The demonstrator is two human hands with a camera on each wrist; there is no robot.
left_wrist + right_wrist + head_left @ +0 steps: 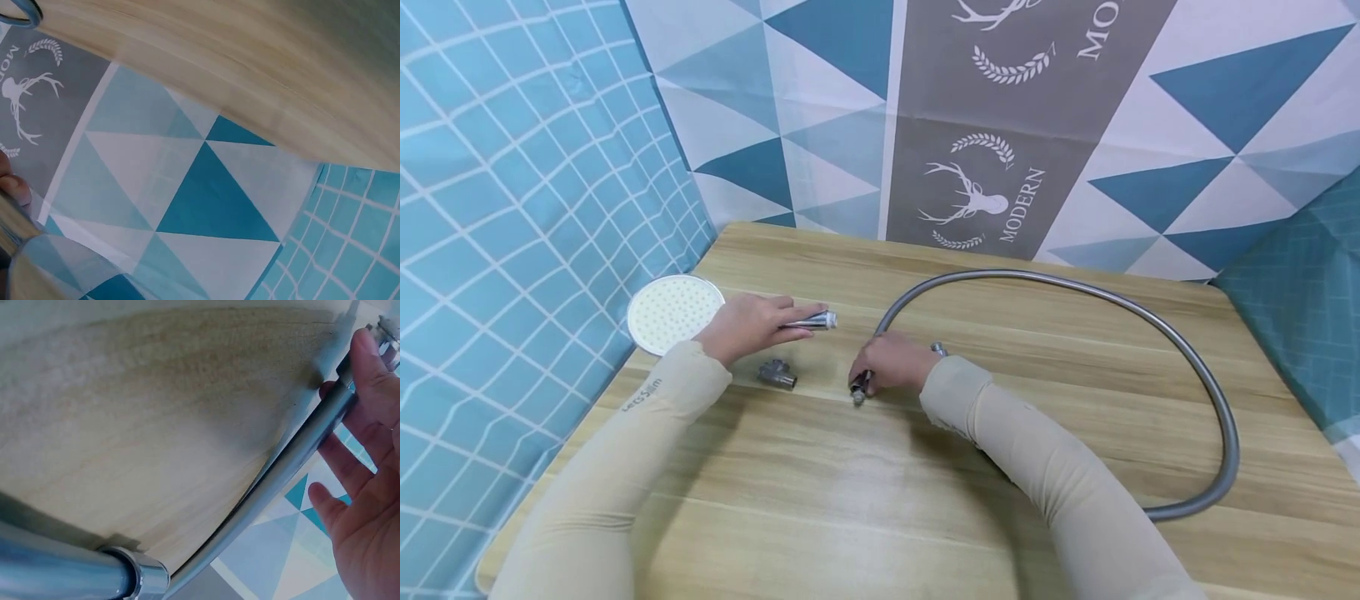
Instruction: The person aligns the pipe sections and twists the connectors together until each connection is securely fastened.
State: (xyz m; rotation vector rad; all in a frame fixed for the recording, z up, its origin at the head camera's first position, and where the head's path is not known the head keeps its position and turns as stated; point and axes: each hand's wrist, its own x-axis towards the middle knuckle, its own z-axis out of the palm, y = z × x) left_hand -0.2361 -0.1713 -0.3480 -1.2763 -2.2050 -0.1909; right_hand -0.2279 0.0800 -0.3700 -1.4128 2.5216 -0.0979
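Note:
In the head view my left hand point(756, 323) grips the chrome handle of a round shower head point(674, 315), whose pale spray face is turned up. The handle's threaded end points right. The back of the shower head point(69, 269) shows mirror-bright in the left wrist view. My right hand point(891, 362) pinches one end of a grey metal shower hose point(1221, 408); thumb and fingers meet near its end fitting in the right wrist view, at the hose point(294, 450). Between the hands lies a small metal T-shaped fitting point(777, 374), touched by neither.
The hose loops far out over the right side of the wooden table point(850, 508). Its other end point(938, 348) lies beside my right wrist, partly hidden by the sleeve. A patterned wall covering point(827, 108) stands behind, and a blue tiled one point(527, 200) at the left.

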